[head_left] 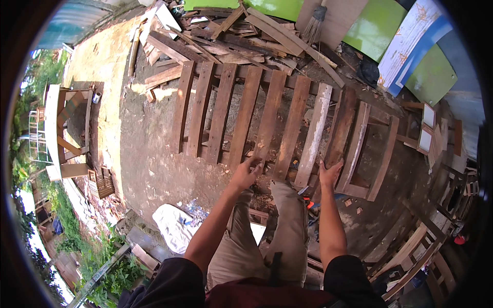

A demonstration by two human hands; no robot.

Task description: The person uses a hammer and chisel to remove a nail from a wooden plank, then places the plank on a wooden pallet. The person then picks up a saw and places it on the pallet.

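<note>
A pallet-like frame of brown wooden slats (246,115) lies on the ground before me, its slats set across long rails. My left hand (247,173) has its fingers bent over the near end of a middle slat (269,115). Toward the frame's right side, my right hand (330,173) grips a darker brown plank (342,126), thumb on one edge and fingers on the other. Between the hands lies a slat with worn white paint (316,131). Parts of the near rail are hidden behind my hands and knees.
A heap of scrap boards (241,41) lies beyond the frame, a broom (315,25) at its edge. Green panels (375,28) lean at the back right. A wooden crate (101,184) stands left; white cloth (177,226) lies near my left arm. More timber (416,246) is at right.
</note>
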